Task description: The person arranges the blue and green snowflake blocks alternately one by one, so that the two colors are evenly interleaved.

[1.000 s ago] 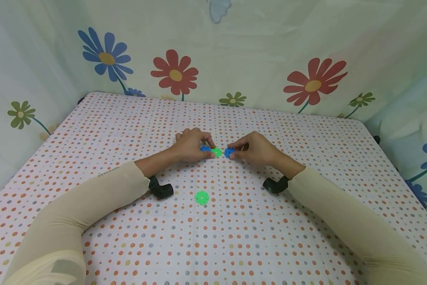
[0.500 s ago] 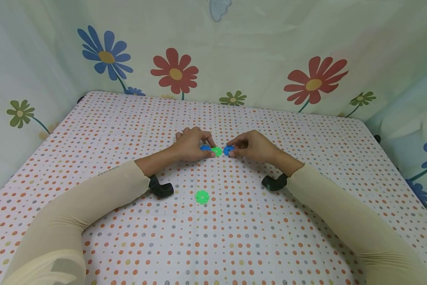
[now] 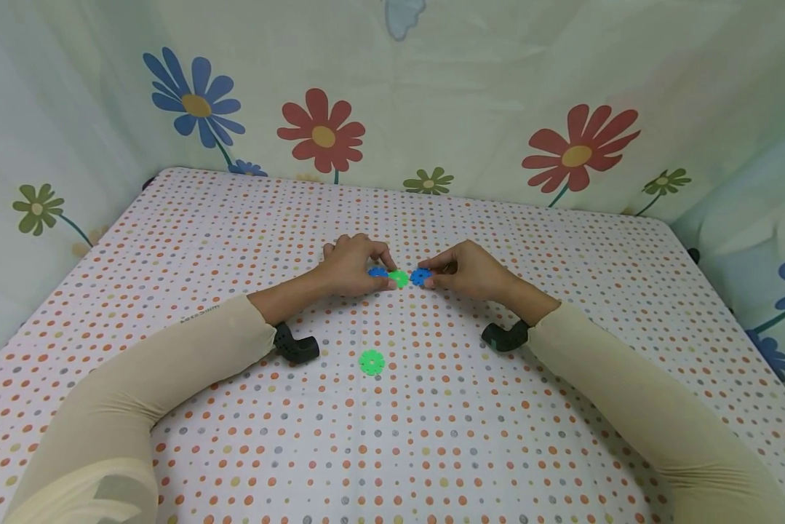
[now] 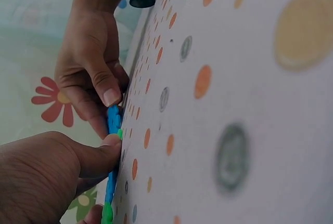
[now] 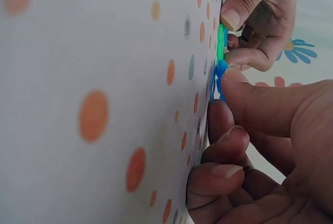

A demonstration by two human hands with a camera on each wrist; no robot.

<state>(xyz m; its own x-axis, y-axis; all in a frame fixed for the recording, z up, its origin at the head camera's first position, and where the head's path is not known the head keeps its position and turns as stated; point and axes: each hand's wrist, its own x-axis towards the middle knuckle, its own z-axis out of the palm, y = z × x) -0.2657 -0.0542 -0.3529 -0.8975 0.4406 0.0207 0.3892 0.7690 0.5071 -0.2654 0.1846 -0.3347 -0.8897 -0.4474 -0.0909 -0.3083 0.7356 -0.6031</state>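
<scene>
Between thumb and fingers my left hand point(image 3: 354, 268) grips a green notched disc point(image 3: 399, 279), a snowflake-style building disc. Joined behind it is a blue disc point(image 3: 377, 271), partly covered by that hand. Another green piece point(image 4: 107, 213) shows at the end of this row in the left wrist view. My right hand point(image 3: 472, 271) pinches a separate-looking blue disc point(image 3: 420, 276), edge to edge with the green one. Whether their notches interlock is too small to tell. Nearer to me, a loose green disc point(image 3: 372, 362) lies flat on the table.
A dotted cloth covers the table point(image 3: 431, 437). Behind it hangs a pale curtain point(image 3: 457, 87) printed with flowers. Both wrists carry a dark camera mount, the left mount point(image 3: 296, 345) and the right mount point(image 3: 505, 337), low over the cloth.
The right hand has moved slightly left, bringing its blue disc up close to the green disc in the left hand. The left hand and the loose green disc stay put.
</scene>
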